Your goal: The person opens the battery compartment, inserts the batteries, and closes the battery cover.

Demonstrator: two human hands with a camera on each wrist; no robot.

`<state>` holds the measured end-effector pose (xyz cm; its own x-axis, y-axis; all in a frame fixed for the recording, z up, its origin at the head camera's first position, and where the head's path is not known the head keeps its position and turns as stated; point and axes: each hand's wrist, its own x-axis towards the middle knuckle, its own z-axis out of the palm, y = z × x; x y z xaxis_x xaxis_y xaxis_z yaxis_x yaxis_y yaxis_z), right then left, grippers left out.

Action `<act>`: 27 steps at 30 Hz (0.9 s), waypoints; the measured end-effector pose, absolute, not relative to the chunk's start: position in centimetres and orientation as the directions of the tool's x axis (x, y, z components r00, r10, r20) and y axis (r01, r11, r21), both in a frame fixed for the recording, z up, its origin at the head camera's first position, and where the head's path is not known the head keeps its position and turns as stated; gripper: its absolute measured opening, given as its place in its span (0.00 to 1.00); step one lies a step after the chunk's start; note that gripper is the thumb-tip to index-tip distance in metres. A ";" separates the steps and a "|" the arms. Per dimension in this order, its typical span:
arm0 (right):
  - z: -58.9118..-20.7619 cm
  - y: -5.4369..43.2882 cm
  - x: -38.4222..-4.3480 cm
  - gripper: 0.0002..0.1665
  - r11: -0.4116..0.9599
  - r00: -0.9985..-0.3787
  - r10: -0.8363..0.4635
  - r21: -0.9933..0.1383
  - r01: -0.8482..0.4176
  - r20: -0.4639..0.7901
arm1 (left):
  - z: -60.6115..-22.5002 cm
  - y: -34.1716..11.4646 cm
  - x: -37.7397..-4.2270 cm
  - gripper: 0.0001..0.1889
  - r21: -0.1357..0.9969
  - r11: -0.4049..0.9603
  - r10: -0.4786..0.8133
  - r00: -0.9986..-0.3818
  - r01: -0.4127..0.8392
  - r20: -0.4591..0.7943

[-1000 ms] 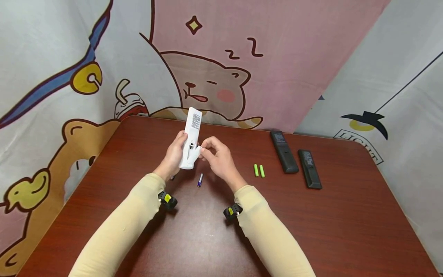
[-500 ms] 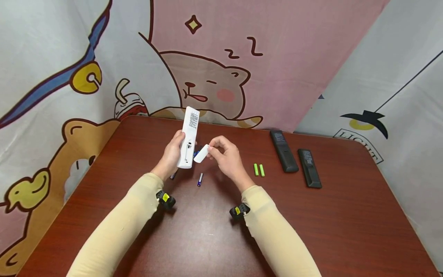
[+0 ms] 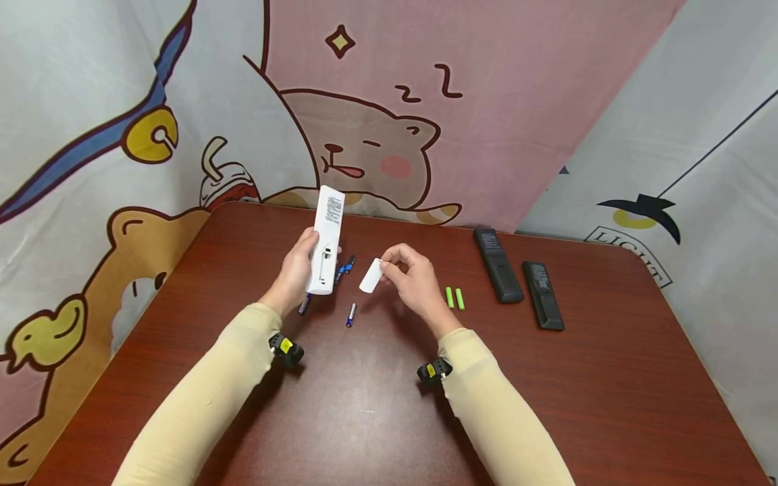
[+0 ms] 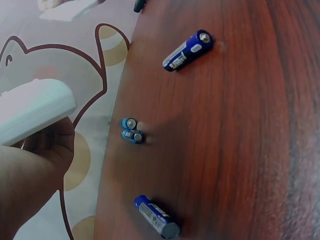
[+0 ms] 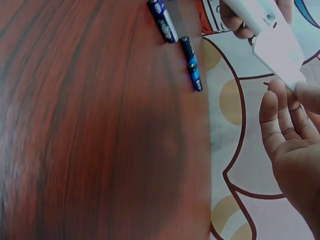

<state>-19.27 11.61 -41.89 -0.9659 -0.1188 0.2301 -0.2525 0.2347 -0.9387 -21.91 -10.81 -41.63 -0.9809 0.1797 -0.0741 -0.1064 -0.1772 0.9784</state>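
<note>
In the head view my left hand (image 3: pixel 293 270) grips a white remote control (image 3: pixel 328 233) by its side, its back turned up and its battery slot uncovered. To its right, my right hand (image 3: pixel 415 280) pinches a small white battery cover (image 3: pixel 371 275) by its upper end, apart from the remote. Below the hands a blue and silver battery (image 3: pixel 351 315) lies on the table. A dark blue battery (image 3: pixel 305 304) lies partly behind the left hand. Two smaller blue batteries (image 4: pixel 132 130) lie close together in the left wrist view.
Two green batteries (image 3: pixel 454 298) lie on the brown table (image 3: pixel 377 418), right of the right hand. Beyond them are a longer black remote (image 3: pixel 498 266) and a shorter black remote (image 3: pixel 543 295), both lying flat. A cartoon-printed curtain (image 3: pixel 486 121) hangs behind the table.
The cover has come off the back of the white remote. My right hand has carried it rightward, while the left hand with the remote has shifted slightly left, exposing more batteries.
</note>
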 end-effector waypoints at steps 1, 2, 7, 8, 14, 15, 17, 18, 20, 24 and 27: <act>-42.0 11.8 -19.3 0.07 0.246 -0.967 -0.119 -0.937 -0.249 0.226 | -41.6 -10.9 -21.9 0.22 0.979 -0.175 0.178 -0.981 -0.104 -0.073; -42.0 11.9 -19.3 0.07 0.262 -0.968 -0.118 -0.933 -0.246 0.222 | -41.6 -11.0 -21.9 0.22 0.978 -0.180 0.177 -0.982 -0.104 -0.072; -42.4 12.6 -19.3 0.05 0.320 -0.972 -0.126 -0.920 -0.228 0.197 | -41.9 -11.5 -22.1 0.22 0.978 -0.188 0.176 -0.982 -0.096 -0.062; -42.5 12.8 -19.3 0.04 0.331 -0.974 -0.126 -0.917 -0.221 0.190 | -42.0 -11.6 -22.2 0.22 0.979 -0.182 0.180 -0.982 -0.091 -0.058; -43.2 13.6 -19.3 0.02 0.392 -0.980 -0.134 -0.901 -0.187 0.145 | -42.1 -12.2 -22.2 0.22 0.980 -0.177 0.172 -0.983 -0.093 -0.062; -43.4 13.7 -19.3 0.02 0.400 -0.981 -0.137 -0.898 -0.182 0.137 | -42.1 -12.3 -22.2 0.21 0.978 -0.186 0.169 -0.983 -0.098 -0.066; -43.6 14.0 -19.3 0.02 0.416 -0.983 -0.143 -0.894 -0.167 0.117 | -42.1 -12.4 -22.2 0.21 0.973 -0.204 0.169 -0.983 -0.107 -0.072; -43.7 14.1 -19.3 0.03 0.422 -0.984 -0.145 -0.892 -0.158 0.106 | -42.1 -12.4 -22.2 0.20 0.973 -0.202 0.168 -0.983 -0.111 -0.077; -43.9 14.3 -19.3 0.03 0.434 -0.985 -0.149 -0.890 -0.143 0.086 | -42.0 -12.6 -22.3 0.20 0.972 -0.200 0.169 -0.982 -0.120 -0.086; -44.2 14.6 -19.3 0.04 0.474 -0.985 -0.161 -0.871 -0.127 0.056 | -42.1 -12.8 -22.3 0.20 0.973 -0.195 0.163 -0.982 -0.124 -0.093; -44.4 14.8 -19.3 0.03 0.503 -0.985 -0.168 -0.856 -0.119 0.038 | -42.2 -13.0 -22.3 0.19 0.974 -0.193 0.163 -0.983 -0.116 -0.085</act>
<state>-19.35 14.84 -44.36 -0.9850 -0.1684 0.0378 -0.1189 0.5031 -0.8560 -22.25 -13.02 -42.16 -0.9830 0.1625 -0.0851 -0.1163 -0.1929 0.9743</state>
